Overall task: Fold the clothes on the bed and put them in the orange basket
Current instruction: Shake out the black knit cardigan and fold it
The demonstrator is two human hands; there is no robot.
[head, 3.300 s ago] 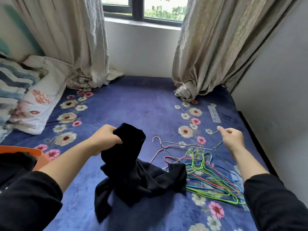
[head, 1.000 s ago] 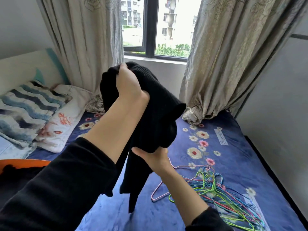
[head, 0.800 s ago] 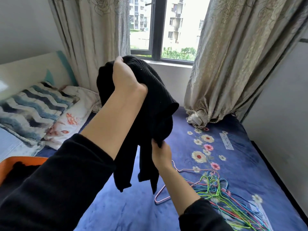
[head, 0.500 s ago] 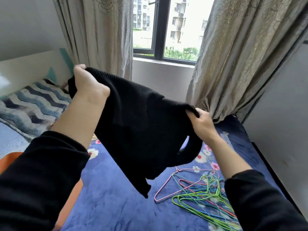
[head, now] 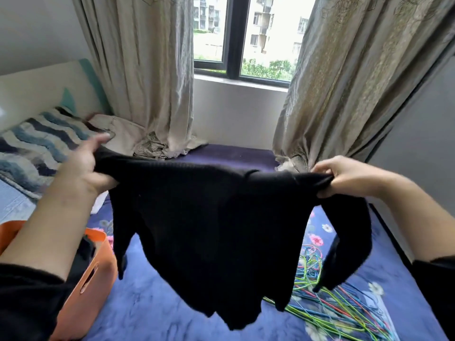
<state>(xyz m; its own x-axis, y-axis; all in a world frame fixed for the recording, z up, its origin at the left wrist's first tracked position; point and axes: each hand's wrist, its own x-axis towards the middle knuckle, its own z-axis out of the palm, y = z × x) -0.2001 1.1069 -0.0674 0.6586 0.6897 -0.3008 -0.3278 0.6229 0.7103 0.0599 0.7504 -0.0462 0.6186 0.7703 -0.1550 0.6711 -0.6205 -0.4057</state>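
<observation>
I've got the black sweater (head: 216,232) stretched between left hand (head: 85,168) and right hand (head: 344,177), both pinching its top edge. Risk: dangling sleeve snags the hangers (head: 327,306).

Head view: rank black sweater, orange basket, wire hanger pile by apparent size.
1. black sweater: largest, though it is nearest the camera.
2-3. orange basket and wire hanger pile: similar visible extent, both partly hidden, so unranked.
</observation>
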